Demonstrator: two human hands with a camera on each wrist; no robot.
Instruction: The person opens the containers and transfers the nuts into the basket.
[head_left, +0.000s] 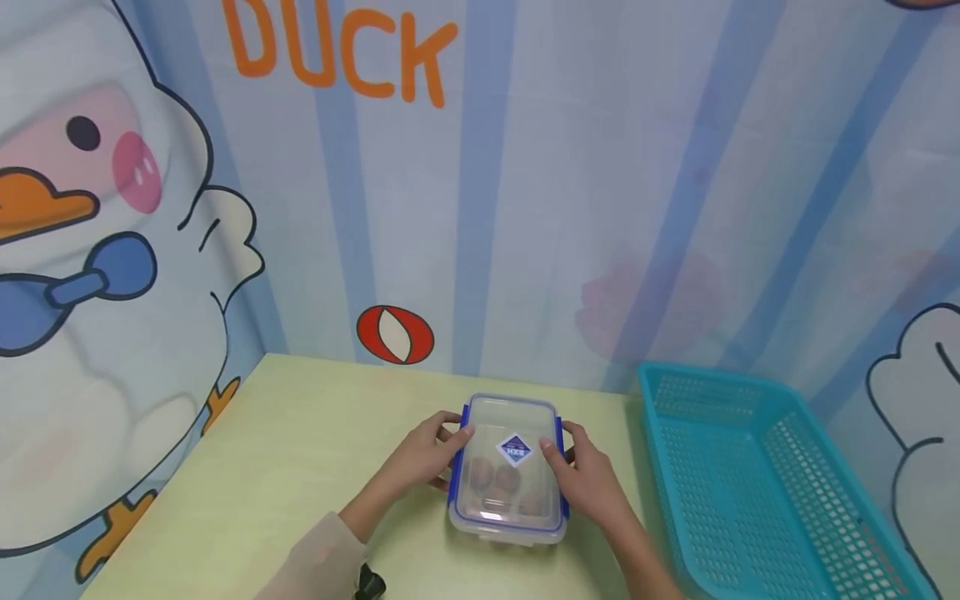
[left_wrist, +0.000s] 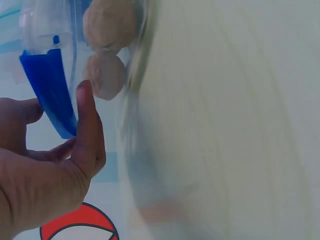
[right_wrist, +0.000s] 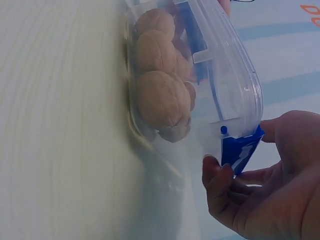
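A clear plastic food container (head_left: 491, 425) with a blue-edged lid and blue side latches stands on the table, with several walnuts (right_wrist: 162, 97) inside. On its left side, my left hand (head_left: 423, 454) grips the edge, thumb on the lid and fingers at the blue latch (left_wrist: 50, 90). Opposite it, my right hand (head_left: 588, 479) grips the right edge the same way, its fingertips at another blue latch (right_wrist: 241, 151). Both of these latches stick out at an angle from the container wall in the wrist views. A blue and white label (head_left: 514, 449) is on the lid.
To the right, a turquoise plastic basket (head_left: 663, 475) stands on the pale yellow table (head_left: 322, 425). A cloth backdrop (head_left: 555, 208) with a printed duck rises behind the table. Some small black object (head_left: 370, 582) shows beside the left sleeve.
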